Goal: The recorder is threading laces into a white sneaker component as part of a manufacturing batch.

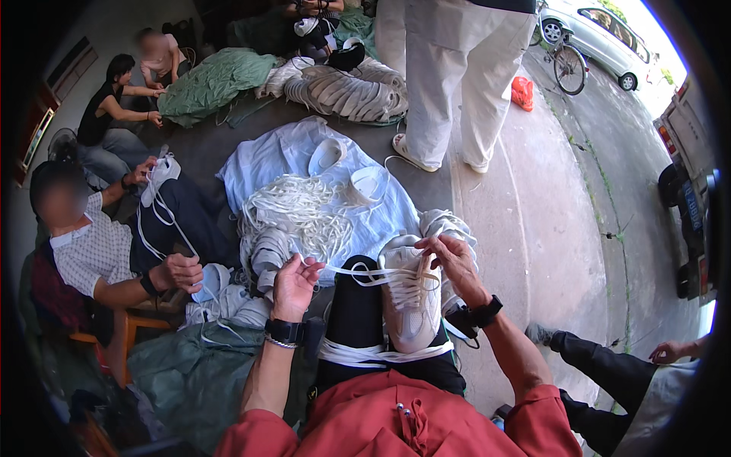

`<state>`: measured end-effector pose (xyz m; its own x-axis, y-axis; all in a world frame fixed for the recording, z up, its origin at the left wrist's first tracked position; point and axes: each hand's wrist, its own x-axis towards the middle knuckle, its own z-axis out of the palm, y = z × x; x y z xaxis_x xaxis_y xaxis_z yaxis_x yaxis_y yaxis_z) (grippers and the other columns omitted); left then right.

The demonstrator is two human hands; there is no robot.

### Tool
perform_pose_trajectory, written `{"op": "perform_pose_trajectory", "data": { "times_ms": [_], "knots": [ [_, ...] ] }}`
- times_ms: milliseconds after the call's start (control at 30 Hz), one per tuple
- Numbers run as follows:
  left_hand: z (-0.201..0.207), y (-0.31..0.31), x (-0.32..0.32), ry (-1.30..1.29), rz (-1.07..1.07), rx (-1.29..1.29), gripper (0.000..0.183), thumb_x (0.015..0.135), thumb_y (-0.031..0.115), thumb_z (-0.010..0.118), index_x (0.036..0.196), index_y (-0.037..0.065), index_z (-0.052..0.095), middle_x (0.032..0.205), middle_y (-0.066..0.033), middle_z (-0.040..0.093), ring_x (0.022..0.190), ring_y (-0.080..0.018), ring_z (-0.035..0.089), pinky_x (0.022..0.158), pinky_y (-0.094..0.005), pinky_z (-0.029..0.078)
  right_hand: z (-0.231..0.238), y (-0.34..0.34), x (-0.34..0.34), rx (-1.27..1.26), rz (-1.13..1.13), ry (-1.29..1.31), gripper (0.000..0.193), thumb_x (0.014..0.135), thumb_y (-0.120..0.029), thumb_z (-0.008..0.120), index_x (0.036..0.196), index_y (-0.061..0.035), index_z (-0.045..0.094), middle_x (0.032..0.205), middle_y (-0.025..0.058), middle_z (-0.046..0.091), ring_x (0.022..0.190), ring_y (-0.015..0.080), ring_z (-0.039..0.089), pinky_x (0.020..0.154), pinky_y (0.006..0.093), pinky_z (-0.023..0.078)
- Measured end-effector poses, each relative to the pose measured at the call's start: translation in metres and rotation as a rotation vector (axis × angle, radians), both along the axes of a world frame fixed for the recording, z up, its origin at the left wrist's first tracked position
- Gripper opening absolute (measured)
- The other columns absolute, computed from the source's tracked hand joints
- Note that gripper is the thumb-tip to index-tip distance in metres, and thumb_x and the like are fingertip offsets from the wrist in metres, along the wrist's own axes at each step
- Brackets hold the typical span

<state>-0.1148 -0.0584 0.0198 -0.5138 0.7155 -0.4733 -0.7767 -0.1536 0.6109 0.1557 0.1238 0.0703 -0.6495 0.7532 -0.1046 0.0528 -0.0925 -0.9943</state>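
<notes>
Head view: showing a cream shoe (pixel 411 326) on the right thigh, pointing its toe toward the body. Clamping the grip of the left hand (pixel 295 291) on a white lace (pixel 344 270), stretching it leftward from the eyelets. Holding the right hand (pixel 461 266) at the shoe's far end, keeping thumb and fingertip close together; cannot tell whether on a lace. Encircling the dark-clad thighs with white bands (pixel 381 355). Meeting, beyond the knees, a pale blue sheet (pixel 263 156) carrying a heap of white laces (pixel 297 209) and two curved white pieces (pixel 368 185). Finding stacked pale shoe parts (pixel 449 226) just behind the shoe, limiting forward room. Crowding the left side with a seated co-worker (pixel 95 255), an orange wooden seat (pixel 124 349) and a dark green sheet (pixel 190 375). Obstructing the far middle with a standing person (pixel 434 84) in white trousers. Bordering the lower right with another person's dark trousers (pixel 609 371). Leaving open concrete floor (pixel 533 236) on the right, extending toward a bicycle (pixel 569 70) and a silver car (pixel 598 34).
</notes>
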Motion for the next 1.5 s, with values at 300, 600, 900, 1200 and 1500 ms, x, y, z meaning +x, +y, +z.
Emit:
{"op": "perform_pose_trajectory", "data": {
  "times_ms": [300, 600, 900, 1200, 1500],
  "knots": [
    [0.023, 0.037, 0.037, 0.189, -0.149, 0.026, 0.015, 0.081, 0.001, 0.055, 0.097, 0.001, 0.055, 0.088, -0.0130, 0.062, 0.084, -0.0285, 0.063, 0.072, -0.0308, 0.051, 0.018, 0.021, 0.045, -0.285, -0.231, 0.508, 0.024, 0.094, -0.020, 0.045, 0.084, -0.0023, 0.058, 0.086, 0.0119, 0.063, 0.085, 0.0208, 0.061, 0.081, 0.0343, 0.047],
    [0.009, 0.065, 0.063, 0.671, -0.592, -0.177, 0.026, 0.091, 0.018, 0.049, 0.102, -0.004, 0.058, 0.083, -0.0086, 0.063, 0.069, -0.0121, 0.061, 0.057, -0.0226, 0.050, 0.025, 0.030, 0.069, -0.390, -0.252, 0.562, 0.022, 0.094, -0.020, 0.043, 0.088, -0.0025, 0.055, 0.082, 0.0108, 0.060, 0.081, 0.0232, 0.061, 0.076, 0.0350, 0.049],
    [0.005, 0.057, 0.065, 0.764, -0.737, -0.300, 0.024, 0.090, 0.016, 0.051, 0.098, -0.003, 0.061, 0.068, -0.0044, 0.061, 0.054, -0.0081, 0.057, 0.042, -0.0176, 0.042, 0.027, 0.035, 0.073, -0.339, -0.270, 0.532, 0.023, 0.095, -0.020, 0.042, 0.088, -0.0029, 0.055, 0.073, 0.0081, 0.060, 0.072, 0.0219, 0.062, 0.070, 0.0346, 0.050],
    [0.002, 0.055, 0.066, 0.844, -0.689, -0.285, 0.022, 0.089, 0.018, 0.054, 0.096, -0.001, 0.062, 0.059, -0.0018, 0.057, 0.043, -0.0058, 0.051, 0.036, -0.0177, 0.037, 0.020, 0.032, 0.076, -0.352, -0.281, 0.494, 0.019, 0.095, -0.017, 0.043, 0.095, -0.0011, 0.054, 0.068, 0.0050, 0.056, 0.063, 0.0180, 0.057, 0.066, 0.0315, 0.049],
    [0.013, 0.050, 0.070, 0.873, -0.842, -0.366, 0.018, 0.087, 0.020, 0.054, 0.083, 0.004, 0.061, 0.055, -0.0006, 0.055, 0.038, -0.0050, 0.046, 0.032, -0.0181, 0.032, -0.007, 0.027, 0.093, -0.353, -0.347, 0.337, 0.021, 0.094, -0.022, 0.047, 0.100, -0.0027, 0.052, 0.054, -0.0036, 0.039, 0.047, 0.0077, 0.040, 0.053, 0.0256, 0.040]
  ]
}}
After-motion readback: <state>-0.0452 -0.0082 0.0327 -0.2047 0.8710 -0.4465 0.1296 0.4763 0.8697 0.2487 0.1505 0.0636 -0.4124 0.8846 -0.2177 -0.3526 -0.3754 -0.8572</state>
